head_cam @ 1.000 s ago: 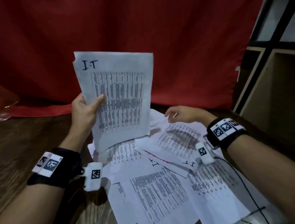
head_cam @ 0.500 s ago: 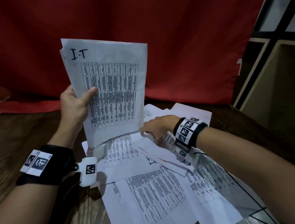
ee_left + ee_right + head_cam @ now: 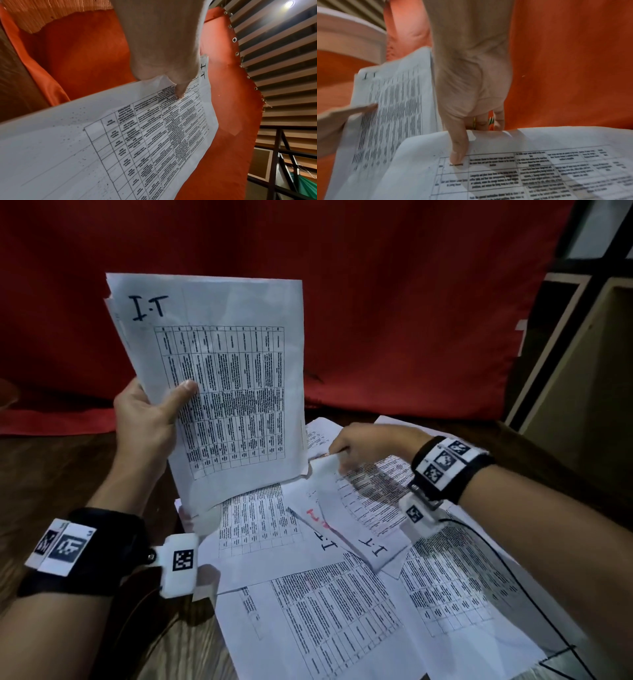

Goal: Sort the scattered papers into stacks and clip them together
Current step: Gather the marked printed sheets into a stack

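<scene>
Item: stack of papers [image 3: 219, 378], marked "I.T", upright above the table [image 3: 61, 467]; I see my left hand [image 3: 147, 419] gripping its left edge, thumb across the front, other fingers hidden behind. Item: loose sheet [image 3: 359, 508], also marked "I.T", its far edge pinched and lifted by my right hand [image 3: 370, 445]. Item: scattered papers [image 3: 325, 611] overlapping on the table beneath. Behind: red cloth [image 3: 376, 302]. Right: wooden shelf [image 3: 582, 364].
</scene>
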`<state>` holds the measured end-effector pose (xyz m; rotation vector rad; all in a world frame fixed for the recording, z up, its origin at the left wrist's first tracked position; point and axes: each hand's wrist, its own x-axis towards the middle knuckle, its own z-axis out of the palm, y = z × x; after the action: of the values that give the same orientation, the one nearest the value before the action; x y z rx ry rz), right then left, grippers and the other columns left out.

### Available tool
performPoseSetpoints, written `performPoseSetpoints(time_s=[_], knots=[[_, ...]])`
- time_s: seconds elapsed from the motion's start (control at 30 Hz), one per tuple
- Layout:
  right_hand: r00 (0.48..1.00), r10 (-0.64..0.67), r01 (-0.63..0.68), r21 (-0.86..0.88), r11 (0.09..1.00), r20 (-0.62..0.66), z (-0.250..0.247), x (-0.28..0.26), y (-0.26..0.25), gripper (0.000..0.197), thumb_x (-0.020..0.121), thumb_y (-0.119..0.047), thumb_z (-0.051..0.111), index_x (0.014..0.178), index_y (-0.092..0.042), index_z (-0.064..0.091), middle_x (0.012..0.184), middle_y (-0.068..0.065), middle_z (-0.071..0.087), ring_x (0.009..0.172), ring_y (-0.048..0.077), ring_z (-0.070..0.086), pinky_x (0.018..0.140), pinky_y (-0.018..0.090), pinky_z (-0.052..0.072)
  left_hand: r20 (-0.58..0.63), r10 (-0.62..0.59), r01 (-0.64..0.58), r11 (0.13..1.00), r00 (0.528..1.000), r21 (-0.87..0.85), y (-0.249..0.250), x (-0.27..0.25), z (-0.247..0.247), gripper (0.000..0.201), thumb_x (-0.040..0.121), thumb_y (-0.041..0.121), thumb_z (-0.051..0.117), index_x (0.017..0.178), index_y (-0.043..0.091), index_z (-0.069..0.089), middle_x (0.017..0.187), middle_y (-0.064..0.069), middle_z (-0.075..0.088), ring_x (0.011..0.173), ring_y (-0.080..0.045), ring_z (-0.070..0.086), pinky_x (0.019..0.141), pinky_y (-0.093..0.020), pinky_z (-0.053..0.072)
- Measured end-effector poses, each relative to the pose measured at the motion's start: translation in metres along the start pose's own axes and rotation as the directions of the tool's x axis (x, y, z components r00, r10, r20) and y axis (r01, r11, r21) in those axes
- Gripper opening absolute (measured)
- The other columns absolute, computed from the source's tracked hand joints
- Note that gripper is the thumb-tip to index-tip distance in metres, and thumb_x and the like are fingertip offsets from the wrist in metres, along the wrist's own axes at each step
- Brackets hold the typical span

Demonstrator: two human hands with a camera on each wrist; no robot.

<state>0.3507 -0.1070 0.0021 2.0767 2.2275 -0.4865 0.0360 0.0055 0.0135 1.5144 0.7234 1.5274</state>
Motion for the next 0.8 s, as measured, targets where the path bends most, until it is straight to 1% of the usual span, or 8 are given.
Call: performPoseSetpoints(time_s=[0.1,0.23,0.3,0.37,0.47,0.6,0.7,0.8], knots=[[0.995,0.0,0.007,0.069,0.998,-0.097,-0.023,-0.019,0.006,0.018,0.089,-0.028,0.072,0.072,-0.024,0.065,0.067,-0.003,0.062,0.057,0.01,0.052,0.056,0.033,0.042,-0.003,-0.009,0.009,1.0,1.0,0.008,-0.001,0.002,-0.003,0.043,0.098,0.018,0.076,0.137,0.005,0.064,0.11,0.008,0.076,0.1,-0.002,0.076,0.087,-0.02,0.061],[0.971,-0.018,0.055,0.148,0.987,-0.238,-0.05,-0.041,0.012,0.019,0.09,-0.027,0.073,0.073,-0.024,0.066,0.064,-0.012,0.058,0.056,0.002,0.049,0.057,0.028,0.04,-0.007,-0.012,0.012,1.0,1.0,-0.002,-0.001,0.003,-0.005,0.044,0.097,0.019,0.076,0.137,0.006,0.064,0.111,0.007,0.076,0.101,-0.002,0.076,0.087,-0.021,0.062],[0.945,-0.022,0.137,0.334,0.933,-0.325,-0.062,-0.052,0.016,0.008,0.088,-0.019,0.076,0.081,-0.02,0.072,0.073,-0.013,0.068,0.066,0.0,0.058,0.064,0.023,0.046,-0.014,-0.018,0.018,1.0,1.0,-0.013,-0.001,0.003,-0.005,0.042,0.097,0.02,0.076,0.136,0.008,0.065,0.113,0.005,0.076,0.104,-0.006,0.076,0.088,-0.025,0.062],[0.895,0.004,0.26,0.53,0.807,-0.445,-0.072,-0.061,0.018,0.006,0.086,-0.013,0.076,0.089,-0.018,0.074,0.084,-0.007,0.076,0.076,0.005,0.067,0.07,0.02,0.053,-0.01,-0.034,0.033,0.999,0.999,-0.024,-0.003,0.003,-0.004,0.036,0.097,0.019,0.076,0.131,0.011,0.067,0.113,0.004,0.078,0.105,-0.01,0.077,0.09,-0.029,0.062],[0.783,0.107,0.407,0.635,0.657,-0.613,-0.087,-0.068,0.017,0.021,0.087,-0.009,0.074,0.108,-0.014,0.074,0.1,0.004,0.079,0.089,0.019,0.074,0.082,0.032,0.06,0.008,-0.043,0.044,0.998,0.999,-0.054,-0.005,0.002,0.003,0.022,0.097,0.015,0.077,0.118,0.018,0.071,0.106,0.006,0.08,0.103,-0.012,0.078,0.09,-0.033,0.064],[0.639,0.233,0.562,0.652,0.508,-0.733,-0.093,-0.059,-0.001,0.025,0.092,-0.003,0.068,0.116,-0.009,0.068,0.1,-0.002,0.079,0.091,0.014,0.075,0.077,0.027,0.058,0.009,-0.062,0.063,0.99,0.998,-0.123,-0.007,0.0,0.02,0.032,0.097,0.003,0.073,0.128,-0.001,0.067,0.092,0.011,0.082,0.088,-0.006,0.079,0.079,-0.025,0.064],[0.594,0.304,0.611,0.664,0.431,-0.745,-0.083,-0.045,-0.016,0.021,0.094,-0.001,0.064,0.114,-0.009,0.068,0.098,-0.003,0.079,0.091,0.015,0.075,0.079,0.03,0.06,0.066,-0.097,0.105,0.986,0.993,-0.128,-0.011,-0.007,0.03,0.019,0.099,0.001,0.069,0.116,0.01,0.072,0.092,0.013,0.083,0.088,-0.005,0.079,0.079,-0.025,0.064],[0.564,0.39,0.612,0.686,0.394,-0.728,-0.069,-0.031,-0.027,0.019,0.097,-0.002,0.061,0.11,-0.012,0.069,0.093,-0.004,0.078,0.086,0.013,0.075,0.078,0.031,0.06,0.096,-0.118,0.131,0.981,0.988,-0.144,-0.012,-0.013,0.034,0.026,0.1,0.0,0.067,0.111,0.023,0.072,0.099,0.015,0.082,0.097,-0.007,0.079,0.09,-0.028,0.063]])
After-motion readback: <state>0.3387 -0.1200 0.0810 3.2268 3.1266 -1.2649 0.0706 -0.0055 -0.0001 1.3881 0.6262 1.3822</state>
